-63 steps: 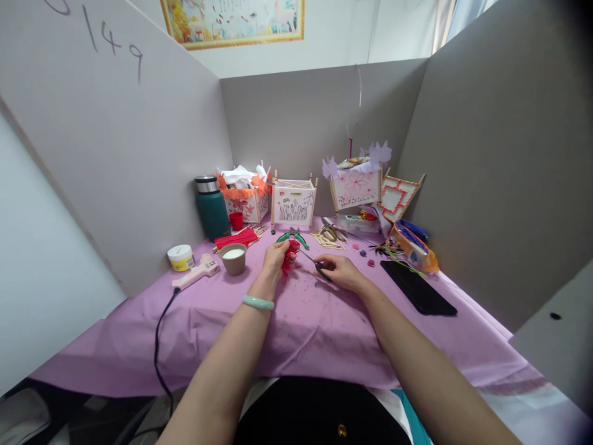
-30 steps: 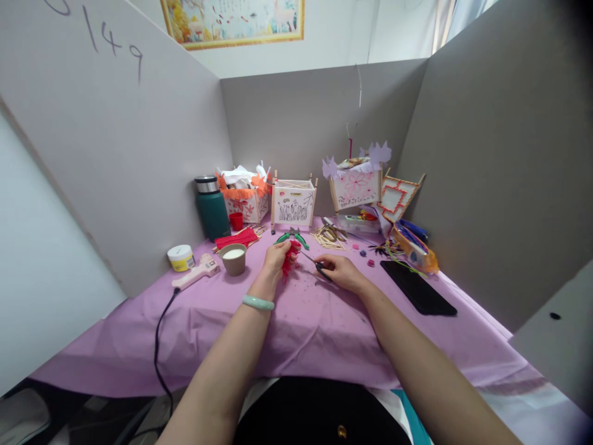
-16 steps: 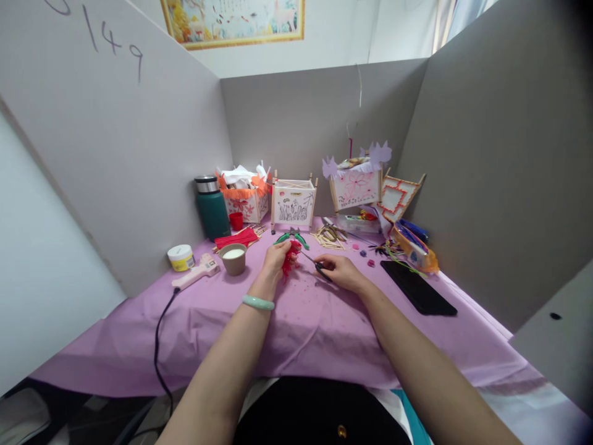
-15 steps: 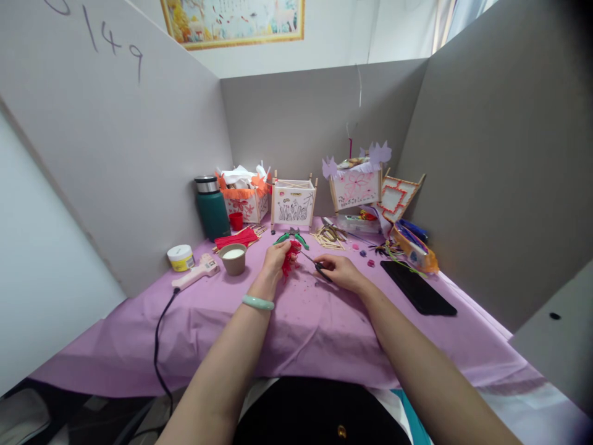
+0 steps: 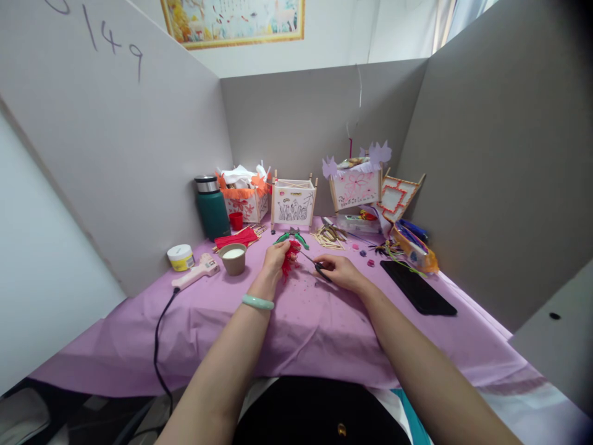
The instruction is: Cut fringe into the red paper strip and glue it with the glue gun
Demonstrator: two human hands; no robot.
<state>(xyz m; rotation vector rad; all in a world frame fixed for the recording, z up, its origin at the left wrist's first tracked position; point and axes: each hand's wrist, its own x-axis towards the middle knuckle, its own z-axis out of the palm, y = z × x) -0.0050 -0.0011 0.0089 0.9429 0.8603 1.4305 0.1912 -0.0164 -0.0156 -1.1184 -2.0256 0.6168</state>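
Red fringed paper [image 5: 291, 259] is pinched in my left hand [image 5: 275, 261], its thin strips hanging down over the purple tablecloth. My right hand [image 5: 341, 272] is closed around a pair of scissors [image 5: 320, 268] with dark handles. The blades point left toward the red paper, their tips close to its edge; whether they touch it I cannot tell. Green-handled pliers [image 5: 291, 235] lie open just beyond my left hand. Tiny scraps dot the cloth below the blades.
On the left stand a cup with white contents [image 5: 233, 258], a pink glue gun [image 5: 199, 272], a lidded jar [image 5: 180, 258] and a green bottle [image 5: 212, 207]. Paper lanterns [image 5: 293, 205] line the back. A black phone [image 5: 417, 288] lies at right. Grey partitions enclose three sides.
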